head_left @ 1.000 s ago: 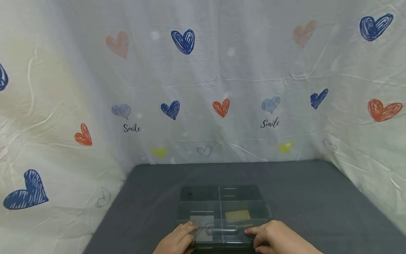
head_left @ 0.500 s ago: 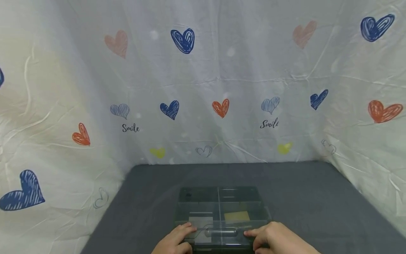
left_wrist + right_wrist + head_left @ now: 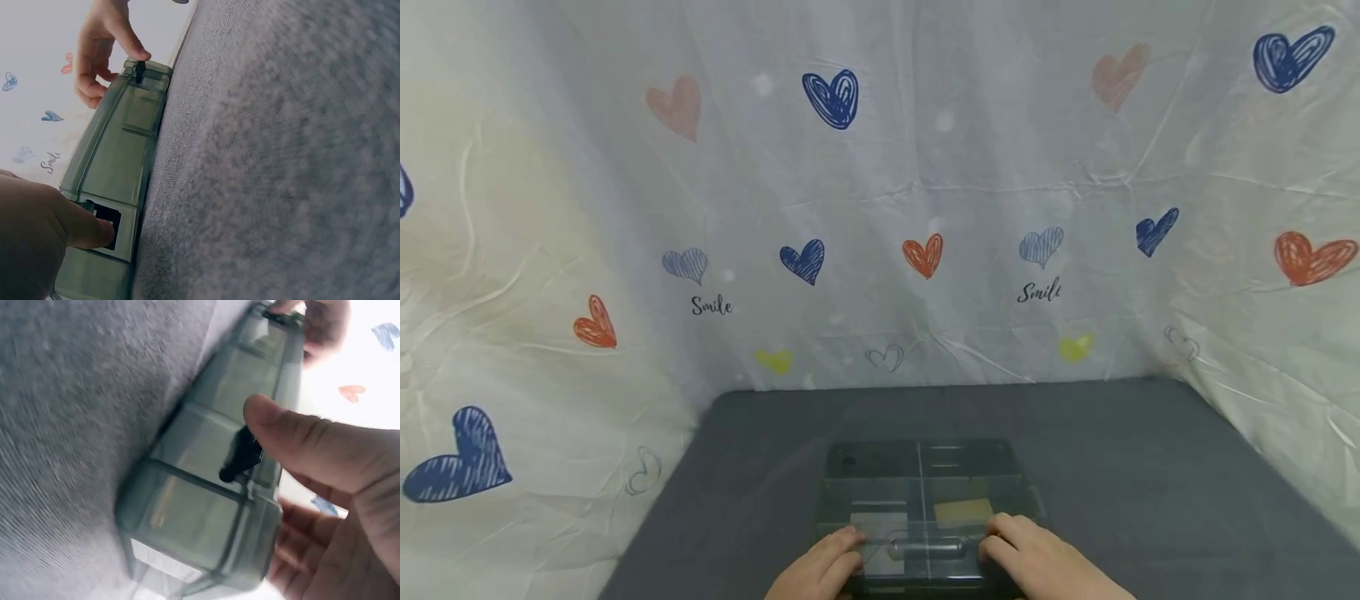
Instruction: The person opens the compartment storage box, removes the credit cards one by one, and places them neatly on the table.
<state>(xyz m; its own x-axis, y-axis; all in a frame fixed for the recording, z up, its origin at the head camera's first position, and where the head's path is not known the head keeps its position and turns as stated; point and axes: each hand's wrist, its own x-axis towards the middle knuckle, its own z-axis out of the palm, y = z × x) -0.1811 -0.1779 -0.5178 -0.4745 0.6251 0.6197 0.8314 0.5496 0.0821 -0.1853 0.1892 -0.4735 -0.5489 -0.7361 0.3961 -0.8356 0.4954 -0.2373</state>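
A translucent green compartment box (image 3: 872, 460) lies flat on the cloth, its lid down, with a clear handle-like bar (image 3: 928, 547) toward the front. My left hand (image 3: 820, 567) holds the front left edge. Its fingers rest over the lid, and the thumb presses a black latch (image 3: 111, 216) on the front wall. At the front right, my right hand (image 3: 1048, 562) grips the same edge, fingers curled above the lid. In the right wrist view its thumb (image 3: 265, 415) touches the other black latch (image 3: 242, 453), which is tilted out from the wall.
Inside the box are a white piece (image 3: 883, 546) and a yellow piece (image 3: 964, 512) in separate compartments. Dark grey cloth (image 3: 760, 467) covers the table. Behind and at both sides hangs a white curtain (image 3: 865, 183) printed with hearts.
My right hand has shifted: a single pointing finger lay on the lid before, and now several fingers curl over its front edge. My left hand stays nearly in place.
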